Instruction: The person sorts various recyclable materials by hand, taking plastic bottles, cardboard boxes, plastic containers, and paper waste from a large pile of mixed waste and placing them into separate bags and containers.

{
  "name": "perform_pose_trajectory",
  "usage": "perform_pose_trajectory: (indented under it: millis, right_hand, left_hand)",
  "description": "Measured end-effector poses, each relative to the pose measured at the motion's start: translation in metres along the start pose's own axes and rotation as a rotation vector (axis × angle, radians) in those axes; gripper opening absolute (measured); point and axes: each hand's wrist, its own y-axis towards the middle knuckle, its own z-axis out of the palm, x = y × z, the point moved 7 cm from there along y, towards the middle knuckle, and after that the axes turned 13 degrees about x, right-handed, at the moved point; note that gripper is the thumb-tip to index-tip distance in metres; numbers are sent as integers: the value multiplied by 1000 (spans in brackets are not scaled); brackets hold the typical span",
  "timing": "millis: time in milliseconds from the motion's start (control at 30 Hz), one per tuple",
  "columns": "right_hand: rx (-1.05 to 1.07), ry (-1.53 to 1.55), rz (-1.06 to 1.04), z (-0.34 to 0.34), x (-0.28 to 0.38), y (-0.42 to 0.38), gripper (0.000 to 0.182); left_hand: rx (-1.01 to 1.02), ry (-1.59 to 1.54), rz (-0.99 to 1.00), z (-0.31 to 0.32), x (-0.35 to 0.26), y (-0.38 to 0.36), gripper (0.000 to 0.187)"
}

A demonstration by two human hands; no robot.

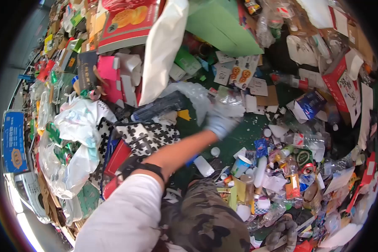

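My left hand (223, 122), in a pale blue-white glove, reaches over the dark green surface (239, 140) at mid-frame. Its fingers are smeared by motion and meet a clear plastic piece (230, 98); whether they grip it I cannot tell. Crumpled translucent plastic (193, 95) lies just left of the hand, beside a dark wrapped bundle (159, 106). Small printed cards (242, 72) are scattered beyond the fingers. No part that I can make out as my right hand shows.
A green box (222, 27) and a red biscuit box (128, 25) stand at the top. White plastic bags (77, 126) lie left. Bottles (292, 180) and cups (240, 166) crowd the lower right, with a grey glove-like shape (281, 232) below.
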Motion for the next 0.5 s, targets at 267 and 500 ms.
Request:
perform_pose_trajectory:
  millis: [267, 500]
  right_hand:
    - [-162, 9, 113, 0, -11, 14, 25]
    - [-104, 43, 233, -21, -29, 31, 26]
  left_hand:
    - [288, 42, -959, 52, 128, 32, 79]
    - [910, -160, -90, 180, -96, 1, 90]
